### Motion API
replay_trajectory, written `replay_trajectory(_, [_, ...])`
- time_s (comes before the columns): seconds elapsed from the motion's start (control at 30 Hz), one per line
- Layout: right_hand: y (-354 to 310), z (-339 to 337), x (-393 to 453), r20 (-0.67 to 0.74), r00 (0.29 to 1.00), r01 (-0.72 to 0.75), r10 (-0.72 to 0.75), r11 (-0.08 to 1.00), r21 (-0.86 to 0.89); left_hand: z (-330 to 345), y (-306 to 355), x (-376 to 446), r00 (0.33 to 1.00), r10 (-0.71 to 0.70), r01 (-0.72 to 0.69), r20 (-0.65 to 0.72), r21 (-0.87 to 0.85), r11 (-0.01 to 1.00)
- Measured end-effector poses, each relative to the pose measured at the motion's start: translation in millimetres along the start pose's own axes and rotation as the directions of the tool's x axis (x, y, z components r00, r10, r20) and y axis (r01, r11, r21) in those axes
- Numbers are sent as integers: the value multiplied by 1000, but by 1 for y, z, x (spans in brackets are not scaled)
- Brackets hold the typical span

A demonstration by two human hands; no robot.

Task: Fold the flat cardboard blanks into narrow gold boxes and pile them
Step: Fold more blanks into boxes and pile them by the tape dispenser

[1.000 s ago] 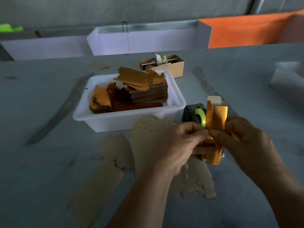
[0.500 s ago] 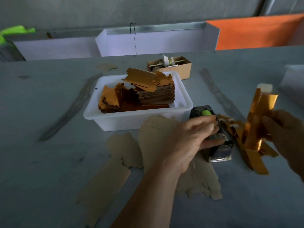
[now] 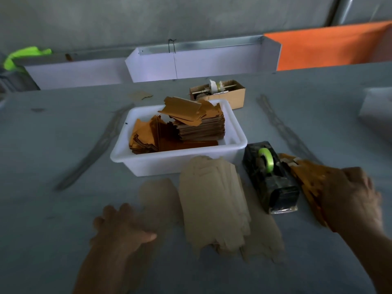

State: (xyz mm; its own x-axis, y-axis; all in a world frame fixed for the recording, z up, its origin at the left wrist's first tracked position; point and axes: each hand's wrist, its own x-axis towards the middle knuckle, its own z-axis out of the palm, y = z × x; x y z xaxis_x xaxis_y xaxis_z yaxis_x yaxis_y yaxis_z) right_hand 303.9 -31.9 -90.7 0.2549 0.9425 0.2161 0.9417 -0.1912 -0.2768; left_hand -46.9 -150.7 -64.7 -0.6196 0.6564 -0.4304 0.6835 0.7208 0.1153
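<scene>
While the right hand (image 3: pixel 350 200) rests on the pile of gold boxes (image 3: pixel 305 177) just right of the tape dispenser (image 3: pixel 270 177), its fingers' hold cannot be told. Left of the dispenser, the left hand (image 3: pixel 121 228), fingers relaxed, touches a flat blank (image 3: pixel 159 198). Behind, the white tub (image 3: pixel 178 164) holds many blanks; much apparently remains.

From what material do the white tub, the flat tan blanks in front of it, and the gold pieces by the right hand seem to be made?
White tub: likely plastic, smooth with a rounded rim.
Flat tan blanks: matte cardboard, thin die-cut sheets.
Gold pieces: probably foil-faced card; the blur hides any shine.
</scene>
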Motion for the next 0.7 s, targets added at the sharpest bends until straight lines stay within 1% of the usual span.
replay_trajectory(0.1, [-8, -13, -9, -119, 991, 76, -57, 983, 167, 8, 3, 3, 997, 32, -28, -65, 60, 998])
replay_trajectory(0.17, [-19, -24, -20, -209, 973, 162, -98, 935, 316, 5, 5, 8, 999, 27, -28, -42, -26, 999])
replay_trajectory(0.2, [-25, -30, -26, -256, 956, 235, -145, 899, 370, 3, 5, 10, 999, 25, -27, -20, -78, 997])
replay_trajectory(0.23, [-30, -34, -31, -291, 937, 302, -193, 867, 397, 1, 5, 11, 999, 39, -39, 1, -99, 994])
replay_trajectory(0.27, [-34, -38, -37, -307, 926, 336, -218, 847, 413, 0, 5, 10, 998, 62, -59, 24, -98, 993])
replay_trajectory(0.33, [-43, -44, -44, -308, 930, 330, -202, 828, 453, 3, 4, 10, 993, 113, -109, 33, -118, 987])
replay_trajectory(0.43, [-54, -50, -51, -323, 926, 340, -196, 805, 486, -5, 2, 4, 993, 104, -115, -54, -259, 959])
replay_trajectory(0.47, [-59, -52, -52, -316, 927, 346, -204, 790, 506, -13, 1, 4, 992, 111, -126, -63, -366, 922])
replay_trajectory(0.53, [-68, -55, -54, -276, 936, 342, -218, 745, 572, -34, -1, 5, 981, 184, -184, -62, -609, 772])
replay_trajectory(0.57, [-73, -56, -56, -256, 938, 344, -234, 719, 604, -45, -1, 2, 970, 224, -224, -92, -688, 690])
replay_trajectory(0.63, [-84, -57, -60, -208, 939, 342, -275, 665, 663, -64, 4, -5, 940, 299, -311, -167, -778, 546])
replay_trajectory(0.7, [-97, -57, -65, -144, 942, 308, -304, 607, 733, -76, 12, -14, 913, 355, -350, -202, -835, 424])
